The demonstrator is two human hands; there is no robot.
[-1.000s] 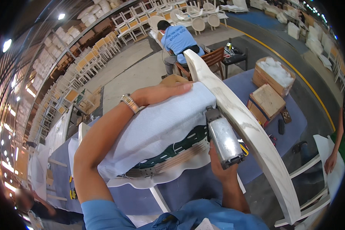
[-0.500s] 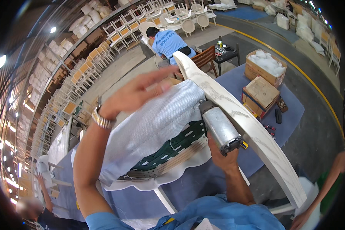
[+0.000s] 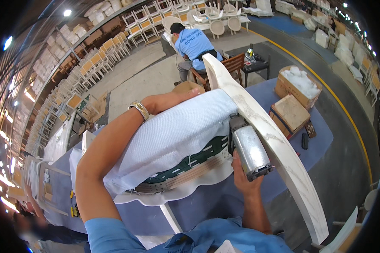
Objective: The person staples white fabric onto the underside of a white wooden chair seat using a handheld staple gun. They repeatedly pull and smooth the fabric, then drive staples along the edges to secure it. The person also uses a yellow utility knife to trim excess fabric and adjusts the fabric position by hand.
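A chair part with a pale wooden frame [image 3: 270, 130] lies tilted before me, its body draped in light grey woven fabric [image 3: 177, 135]. Below the fabric's near edge, dark green webbing [image 3: 198, 154] and a wooden rail show. My left hand [image 3: 173, 100] rests along the fabric's far upper edge, fingers stretched out and partly hidden behind it. In my right hand [image 3: 245, 179] is a silver staple gun [image 3: 251, 148] with black ends, its nose at the fabric's right end beside the curved wooden leg. The fingers wrap its handle, mostly hidden under the body.
A blue-grey covered table [image 3: 321, 139] lies beneath. On its right stand an open carton of white stuffing [image 3: 299, 84], a closed carton [image 3: 290, 114] and a black object [image 3: 305, 141]. Ahead, a person in a blue shirt [image 3: 194, 44] sits near a wooden chair [image 3: 234, 65]. Another person is lower left.
My left hand has come down from above the fabric onto its far edge. The staple gun and chair part sit slightly farther right and lower in view. The arm at far right has left the view.
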